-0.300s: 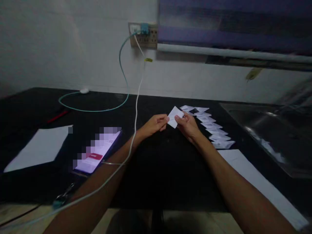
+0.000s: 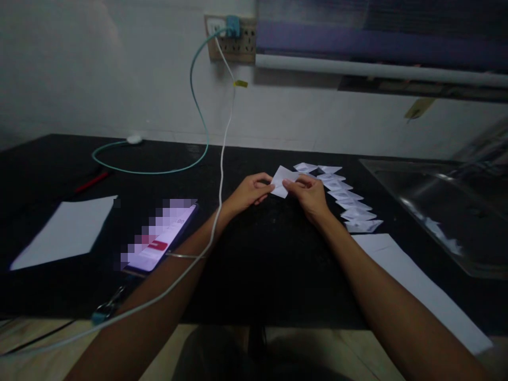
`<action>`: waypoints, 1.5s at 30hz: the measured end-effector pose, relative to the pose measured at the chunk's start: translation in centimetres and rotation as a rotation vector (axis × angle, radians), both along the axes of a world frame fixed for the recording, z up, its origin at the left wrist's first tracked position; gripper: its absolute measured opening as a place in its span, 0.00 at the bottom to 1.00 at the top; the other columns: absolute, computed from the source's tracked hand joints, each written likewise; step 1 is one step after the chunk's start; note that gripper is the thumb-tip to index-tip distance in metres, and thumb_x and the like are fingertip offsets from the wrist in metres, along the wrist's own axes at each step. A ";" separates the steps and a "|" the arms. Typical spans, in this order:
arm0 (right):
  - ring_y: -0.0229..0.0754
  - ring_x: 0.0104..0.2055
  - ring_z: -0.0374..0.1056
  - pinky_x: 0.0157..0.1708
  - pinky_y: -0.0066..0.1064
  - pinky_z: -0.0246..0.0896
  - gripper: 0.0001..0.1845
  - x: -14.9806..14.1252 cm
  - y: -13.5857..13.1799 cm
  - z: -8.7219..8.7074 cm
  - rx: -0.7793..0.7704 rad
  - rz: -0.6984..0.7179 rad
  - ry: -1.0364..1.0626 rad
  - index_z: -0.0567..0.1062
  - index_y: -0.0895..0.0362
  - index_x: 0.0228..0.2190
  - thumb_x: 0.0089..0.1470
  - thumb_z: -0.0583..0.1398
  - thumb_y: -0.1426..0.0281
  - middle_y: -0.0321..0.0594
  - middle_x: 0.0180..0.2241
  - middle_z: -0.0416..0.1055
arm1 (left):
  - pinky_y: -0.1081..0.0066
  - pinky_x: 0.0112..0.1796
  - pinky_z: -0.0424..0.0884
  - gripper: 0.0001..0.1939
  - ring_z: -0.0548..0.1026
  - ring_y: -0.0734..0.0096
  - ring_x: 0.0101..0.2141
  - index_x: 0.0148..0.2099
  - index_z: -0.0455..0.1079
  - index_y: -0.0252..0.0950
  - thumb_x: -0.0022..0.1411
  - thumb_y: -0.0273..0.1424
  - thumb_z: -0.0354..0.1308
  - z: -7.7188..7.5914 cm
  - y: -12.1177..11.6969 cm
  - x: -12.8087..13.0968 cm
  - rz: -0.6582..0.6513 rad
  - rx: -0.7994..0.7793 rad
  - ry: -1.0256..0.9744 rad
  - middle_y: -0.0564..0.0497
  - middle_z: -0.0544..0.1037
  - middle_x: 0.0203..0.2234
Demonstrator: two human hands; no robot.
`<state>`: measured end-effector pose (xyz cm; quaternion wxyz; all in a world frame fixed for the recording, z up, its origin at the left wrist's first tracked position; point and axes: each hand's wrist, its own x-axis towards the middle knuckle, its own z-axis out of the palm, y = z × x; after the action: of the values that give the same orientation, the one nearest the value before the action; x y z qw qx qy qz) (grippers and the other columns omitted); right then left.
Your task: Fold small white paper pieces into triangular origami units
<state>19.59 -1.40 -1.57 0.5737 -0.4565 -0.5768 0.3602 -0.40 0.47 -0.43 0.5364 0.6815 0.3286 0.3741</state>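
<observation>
so both hands are working on one small folded white paper [image 2: 280, 181], and they're holding it up over the black countertop [image 2: 270, 275], roughly mid-view. the left hand [image 2: 254, 191] is pinching its left corner between the fingertips, and the right hand [image 2: 310, 196] is gripping the other side, thumb pressing on the face while the fingers are curling around behind. can't really tell how the folds are running, it's too dim and small.

just beyond the right hand, a bunch of little folded paper boats [image 2: 353, 204] is sitting in a slanting row, with neighbours mostly touching or overlapping. a long white sheet [image 2: 392, 256] is lying near the closest boat, and the right forearm is covering part of it. further right a metal sink [image 2: 472, 211] is taking up the corner.

over on the left, a phone [image 2: 159, 243] is lying screen up near the left forearm, and another white sheet [image 2: 63, 233] is resting beyond it. a white cable [image 2: 221, 185] is hanging down from the wall socket panel [image 2: 246, 45] and crossing in front of that forearm, while a teal cable [image 2: 191, 74] is looping onto the counter.
</observation>
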 end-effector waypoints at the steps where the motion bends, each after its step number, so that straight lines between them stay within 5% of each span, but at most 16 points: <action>1: 0.33 0.22 0.59 0.24 0.29 0.54 0.22 0.1 0.0 0.1 0.037 -0.048 -0.048 0.71 0.56 0.17 0.46 0.72 0.56 0.30 0.18 0.66 | 0.77 0.18 0.52 0.12 0.61 0.82 0.14 0.41 0.72 0.36 0.62 0.39 0.65 0.0 0.1 -0.1 0.031 -0.003 0.000 0.61 0.66 0.14; 4: 0.33 0.22 0.57 0.23 0.29 0.50 0.20 0.0 -0.2 0.3 0.089 -0.079 -0.156 0.74 0.56 0.17 0.50 0.70 0.57 0.30 0.17 0.64 | 0.76 0.17 0.49 0.13 0.60 0.83 0.12 0.44 0.75 0.34 0.62 0.37 0.66 0.0 0.3 -0.2 0.126 -0.039 -0.031 0.59 0.69 0.14; 7: 0.34 0.19 0.58 0.20 0.29 0.51 0.21 -0.3 -0.4 0.5 0.047 -0.012 -0.200 0.78 0.56 0.20 0.54 0.67 0.54 0.32 0.15 0.66 | 0.78 0.17 0.54 0.17 0.71 0.81 0.18 0.44 0.75 0.32 0.62 0.41 0.66 0.2 0.3 -0.3 0.121 -0.114 -0.120 0.51 0.79 0.24; 11: 0.37 0.23 0.68 0.24 0.32 0.65 0.17 -0.6 -0.4 0.1 0.041 0.062 -0.133 0.84 0.54 0.32 0.53 0.68 0.53 0.37 0.24 0.77 | 0.80 0.21 0.61 0.21 0.78 0.77 0.27 0.42 0.74 0.32 0.64 0.47 0.62 0.4 0.0 -0.3 0.115 -0.169 -0.143 0.44 0.82 0.34; 17: 0.46 0.34 0.75 0.32 0.43 0.75 0.19 -0.6 -0.2 -0.6 0.059 0.156 -0.141 0.83 0.51 0.43 0.51 0.68 0.56 0.43 0.41 0.81 | 0.79 0.24 0.64 0.08 0.76 0.77 0.30 0.41 0.74 0.33 0.61 0.31 0.62 0.3 -0.1 -0.4 0.232 -0.124 -0.143 0.47 0.79 0.36; 22: 0.49 0.47 0.75 0.40 0.44 0.76 0.23 -0.2 0.3 -0.6 -0.008 0.216 -0.009 0.76 0.46 0.51 0.52 0.65 0.59 0.40 0.48 0.79 | 0.78 0.23 0.65 0.17 0.75 0.75 0.29 0.48 0.72 0.34 0.54 0.26 0.63 -0.4 0.6 -0.4 0.292 -0.110 -0.195 0.50 0.78 0.33; 29: 0.46 0.38 0.74 0.42 0.45 0.74 0.14 -0.2 0.7 -1.1 0.071 0.075 -0.209 0.80 0.52 0.39 0.50 0.67 0.60 0.41 0.36 0.79 | 0.78 0.21 0.60 0.03 0.67 0.81 0.20 0.30 0.71 0.32 0.55 0.23 0.62 0.6 -0.2 0.2 0.136 -0.004 -0.024 0.54 0.73 0.21; 45: 0.46 0.39 0.74 0.41 0.43 0.71 0.07 -1.3 -1.9 0.9 0.372 -0.150 -0.356 0.82 0.51 0.35 0.57 0.65 0.63 0.40 0.36 0.80 | 0.81 0.21 0.63 0.09 0.80 0.76 0.28 0.37 0.73 0.31 0.66 0.32 0.59 0.9 -0.6 -0.1 0.083 -0.092 -0.074 0.46 0.81 0.31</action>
<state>18.26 -3.29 -0.69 0.5623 -0.4409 -0.6894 0.1188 -0.52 -0.11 0.45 0.5628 0.6277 0.3533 0.4054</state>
